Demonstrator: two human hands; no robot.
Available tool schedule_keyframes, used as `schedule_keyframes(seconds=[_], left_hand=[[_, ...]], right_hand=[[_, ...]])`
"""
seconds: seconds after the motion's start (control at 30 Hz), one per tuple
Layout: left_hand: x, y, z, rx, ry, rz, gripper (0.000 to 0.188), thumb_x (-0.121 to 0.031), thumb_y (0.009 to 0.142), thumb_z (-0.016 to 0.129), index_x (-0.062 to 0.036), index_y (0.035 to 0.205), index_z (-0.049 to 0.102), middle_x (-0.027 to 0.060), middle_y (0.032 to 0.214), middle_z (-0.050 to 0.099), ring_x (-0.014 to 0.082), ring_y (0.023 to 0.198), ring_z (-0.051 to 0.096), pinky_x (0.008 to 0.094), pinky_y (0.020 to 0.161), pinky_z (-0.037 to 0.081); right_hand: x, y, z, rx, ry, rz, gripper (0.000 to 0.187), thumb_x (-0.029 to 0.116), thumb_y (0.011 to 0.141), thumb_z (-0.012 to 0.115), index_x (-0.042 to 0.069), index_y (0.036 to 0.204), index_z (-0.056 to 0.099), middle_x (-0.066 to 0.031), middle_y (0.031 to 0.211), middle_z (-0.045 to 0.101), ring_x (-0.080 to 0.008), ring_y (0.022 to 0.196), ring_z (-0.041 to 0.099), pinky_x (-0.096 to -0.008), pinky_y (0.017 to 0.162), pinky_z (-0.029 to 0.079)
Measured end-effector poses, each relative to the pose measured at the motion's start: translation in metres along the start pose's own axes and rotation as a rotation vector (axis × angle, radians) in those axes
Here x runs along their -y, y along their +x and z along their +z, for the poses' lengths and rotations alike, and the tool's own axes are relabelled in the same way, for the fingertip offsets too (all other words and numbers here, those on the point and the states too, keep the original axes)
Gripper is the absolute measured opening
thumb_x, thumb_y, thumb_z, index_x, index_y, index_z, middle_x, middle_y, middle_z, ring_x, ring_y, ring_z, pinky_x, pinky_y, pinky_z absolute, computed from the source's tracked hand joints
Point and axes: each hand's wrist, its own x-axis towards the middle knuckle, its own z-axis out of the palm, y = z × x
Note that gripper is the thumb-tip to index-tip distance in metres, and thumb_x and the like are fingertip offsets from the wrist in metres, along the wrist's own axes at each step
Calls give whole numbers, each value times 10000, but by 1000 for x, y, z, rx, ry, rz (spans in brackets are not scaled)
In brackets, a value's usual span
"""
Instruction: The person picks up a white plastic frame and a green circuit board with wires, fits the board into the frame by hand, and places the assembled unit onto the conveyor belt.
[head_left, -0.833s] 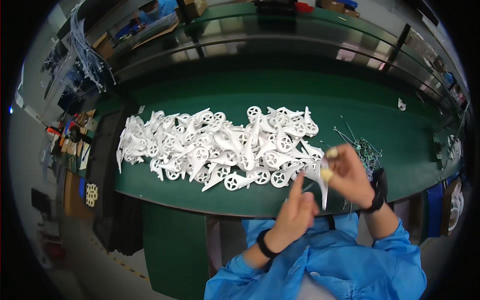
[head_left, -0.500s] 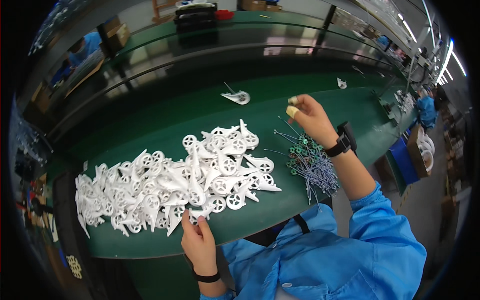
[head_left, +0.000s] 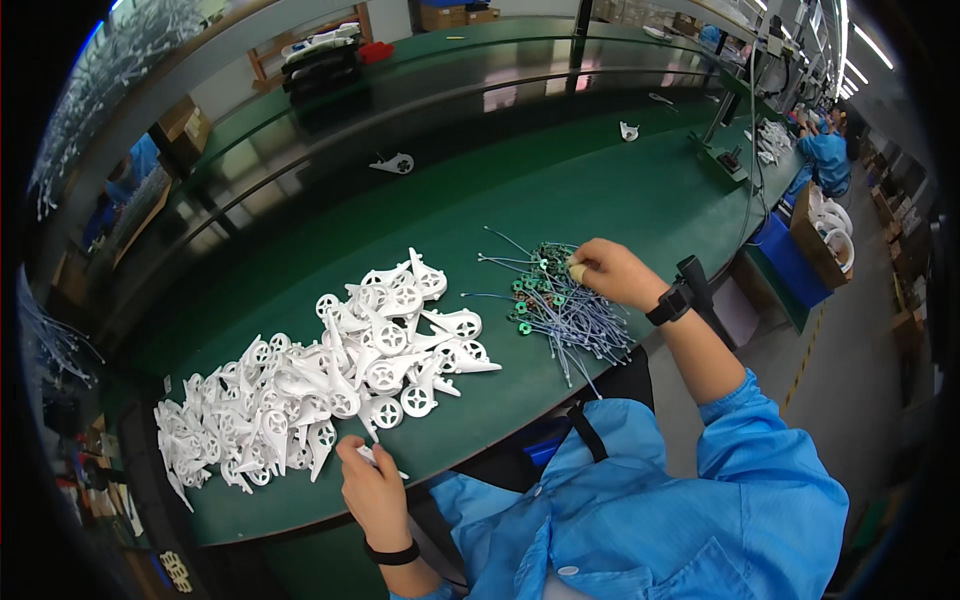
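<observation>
My left hand (head_left: pixel 374 490) is closed on a white plastic housing (head_left: pixel 385 459) at the bench's front edge, its fingers hiding part of it. Just beyond lies a big heap of similar white housings (head_left: pixel 300 385), each with a round spoked end and a tapering arm. To the right, my right hand (head_left: pixel 612 272), with yellow finger covers, reaches to the far side of a pile of thin grey-blue wires with small round green circuit boards (head_left: pixel 575 320). Its thumb and fingers are pinched together at the boards; what lies between them is hidden.
A single white housing (head_left: pixel 398 163) lies on the dark strip behind the green bench (head_left: pixel 420 230). A small white piece (head_left: pixel 628 131) sits farther right. A fixture (head_left: pixel 725 160) stands at the bench's right, near a blue bin (head_left: pixel 790 262). A co-worker in blue (head_left: pixel 826 160) is beyond.
My right hand has come down from above the wire pile to its boards, and its fingers have closed. My left hand has drawn a housing away from the heap. The view has turned right.
</observation>
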Motion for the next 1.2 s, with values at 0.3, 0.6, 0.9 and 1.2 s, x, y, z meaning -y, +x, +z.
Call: schedule_keyframes(seconds=[0.3, 0.6, 0.9, 1.2], left_hand=[[-24, -49, 29, -129, -812, -77, 539, -14, 960, 469, -57, 1439, 227, 104, 914, 559, 83, 638, 547, 215, 567, 489], [-78, -60, 63, 61, -1018, -1, 317, -48, 977, 497, 4, 1269, 384, 92, 872, 598, 125, 669, 604, 248, 601, 531], [-96, -34, 95, 342, -1201, 32, 253, -69, 979, 514, -15, 1200, 404, 101, 880, 611, 140, 670, 625, 267, 603, 546], [-87, -28, 100, 383, -1260, -28, 244, -92, 978, 529, -18, 1182, 417, 95, 882, 614, 129, 676, 624, 267, 601, 542]], right_hand=[[11, -10, 33, 101, -289, -477, 225, 204, 802, 696, 28, 938, 660, -109, 902, 570, -301, 887, 502, -407, 808, 430], [-15, 12, 30, 5, -125, -298, 126, 124, 797, 611, 13, 838, 652, -160, 876, 615, -347, 872, 580, -441, 809, 472], [-12, 32, 52, -1, -273, -351, 168, 138, 820, 641, 76, 964, 700, -106, 991, 591, -314, 978, 509, -400, 879, 427], [-2, 41, 50, 140, -282, -395, 132, 147, 796, 655, 47, 881, 672, -101, 972, 592, -305, 956, 520, -408, 865, 444]])
